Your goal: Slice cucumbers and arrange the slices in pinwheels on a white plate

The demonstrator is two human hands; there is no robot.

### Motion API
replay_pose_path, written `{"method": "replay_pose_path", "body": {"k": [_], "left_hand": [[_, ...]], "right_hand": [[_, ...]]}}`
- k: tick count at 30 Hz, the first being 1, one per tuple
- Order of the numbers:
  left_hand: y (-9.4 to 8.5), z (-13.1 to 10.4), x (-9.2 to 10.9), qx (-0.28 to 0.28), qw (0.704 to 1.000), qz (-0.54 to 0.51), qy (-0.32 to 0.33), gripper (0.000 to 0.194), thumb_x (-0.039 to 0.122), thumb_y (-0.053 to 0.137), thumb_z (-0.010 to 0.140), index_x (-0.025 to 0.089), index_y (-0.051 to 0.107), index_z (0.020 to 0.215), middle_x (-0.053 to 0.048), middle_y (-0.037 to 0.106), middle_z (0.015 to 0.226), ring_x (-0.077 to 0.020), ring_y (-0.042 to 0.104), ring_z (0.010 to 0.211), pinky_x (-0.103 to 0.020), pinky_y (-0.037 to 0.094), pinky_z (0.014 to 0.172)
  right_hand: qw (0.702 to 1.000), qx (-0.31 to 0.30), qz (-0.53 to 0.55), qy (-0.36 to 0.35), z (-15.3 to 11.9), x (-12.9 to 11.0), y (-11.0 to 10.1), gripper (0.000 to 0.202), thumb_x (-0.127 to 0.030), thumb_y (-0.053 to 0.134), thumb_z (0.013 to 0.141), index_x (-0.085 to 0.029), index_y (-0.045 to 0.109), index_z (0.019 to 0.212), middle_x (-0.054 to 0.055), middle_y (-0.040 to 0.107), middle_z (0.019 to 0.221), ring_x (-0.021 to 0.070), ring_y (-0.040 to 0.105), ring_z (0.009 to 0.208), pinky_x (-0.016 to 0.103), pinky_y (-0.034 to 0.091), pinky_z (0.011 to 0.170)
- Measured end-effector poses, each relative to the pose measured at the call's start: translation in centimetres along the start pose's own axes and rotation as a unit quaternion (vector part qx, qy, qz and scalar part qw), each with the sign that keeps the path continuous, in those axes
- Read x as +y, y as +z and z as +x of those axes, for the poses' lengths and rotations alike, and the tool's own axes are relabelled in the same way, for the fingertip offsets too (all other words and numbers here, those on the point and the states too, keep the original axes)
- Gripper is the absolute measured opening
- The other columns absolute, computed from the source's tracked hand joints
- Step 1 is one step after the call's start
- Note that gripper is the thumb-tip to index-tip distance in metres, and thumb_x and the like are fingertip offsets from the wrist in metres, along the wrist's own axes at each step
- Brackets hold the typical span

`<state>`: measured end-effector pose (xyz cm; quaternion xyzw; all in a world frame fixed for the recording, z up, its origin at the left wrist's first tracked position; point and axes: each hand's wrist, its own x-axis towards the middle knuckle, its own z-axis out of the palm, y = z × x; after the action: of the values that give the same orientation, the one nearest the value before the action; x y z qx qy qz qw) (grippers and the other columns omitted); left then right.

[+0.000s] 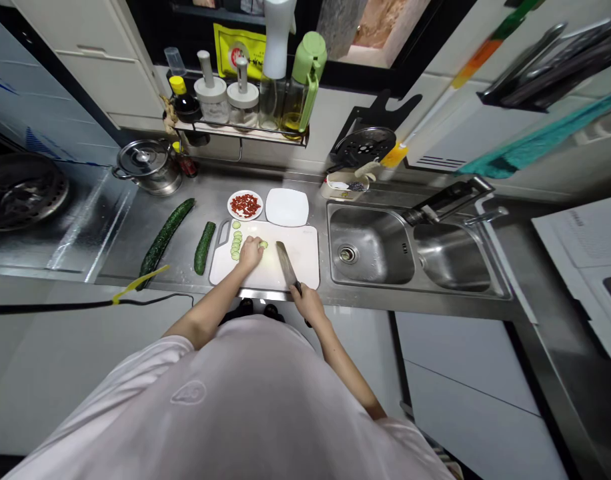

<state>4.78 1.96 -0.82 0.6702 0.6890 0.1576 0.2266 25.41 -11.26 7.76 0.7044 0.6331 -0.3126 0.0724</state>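
A long cucumber (pixel 167 238) and short cucumber (pixel 204 248) are laid left of the cutting board (pixel 303 253), presumably sparing its space. Cucumber slices (pixel 236 245) are rowed on it beside the left hand (pixel 250 255); whether its grip is closed on the cucumber piece (pixel 263 245) cannot be told. Knife (pixel 286 264) is clamped in the right hand's (pixel 309 305) grip, presumably for control.

No text is showing legibly: the bag (pixel 255 48) is bearing a red emblem (pixel 238 51) and blurred characters (pixel 256 65), the shirt (pixel 255 407) is carrying an outlined logo (pixel 188 393), the board (pixel 305 257) is showing a faint mark (pixel 309 232).
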Motion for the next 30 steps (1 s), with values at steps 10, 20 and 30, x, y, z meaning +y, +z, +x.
{"method": "replay_pose_path", "body": {"k": [10, 20, 30], "left_hand": [[-0.3, 1.5, 0.9, -0.001, 0.998, -0.021, -0.067, 0.011, 0.018, 0.057, 0.080, 0.021, 0.061, 0.090, -0.006, 0.063, 0.095, -0.0198, 0.059, 0.089, -0.029, 0.043, 0.078], [-0.5, -0.9, 1.8, -0.008, 0.992, -0.101, -0.078, 0.018, 0.022, 0.058, 0.080, 0.021, 0.065, 0.098, -0.002, 0.067, 0.082, -0.0176, 0.061, 0.081, -0.027, 0.042, 0.073], [-1.9, -5.3, -2.8, 0.037, 0.976, -0.170, -0.130, 0.010, 0.029, 0.063, 0.075, 0.021, 0.061, 0.080, 0.002, 0.063, 0.071, -0.0122, 0.057, 0.066, -0.023, 0.042, 0.064]], "right_hand": [[1.000, 0.020, 0.003, -0.007, 0.6, 1.1, 1.0, 0.047, -0.050, 0.028, 0.100, -0.016, 0.060, 0.108, 0.011, 0.068, 0.098, 0.0198, 0.062, 0.093, 0.023, 0.035, 0.069], [1.000, 0.025, 0.001, -0.011, 1.3, 1.1, 1.2, 0.048, -0.052, 0.028, 0.100, -0.017, 0.060, 0.104, 0.010, 0.069, 0.093, 0.0203, 0.064, 0.090, 0.024, 0.035, 0.066], [0.999, 0.033, 0.019, -0.027, 2.0, 1.4, 1.7, 0.045, -0.050, 0.031, 0.099, -0.017, 0.061, 0.102, 0.011, 0.069, 0.091, 0.0211, 0.064, 0.088, 0.024, 0.034, 0.065]]}}
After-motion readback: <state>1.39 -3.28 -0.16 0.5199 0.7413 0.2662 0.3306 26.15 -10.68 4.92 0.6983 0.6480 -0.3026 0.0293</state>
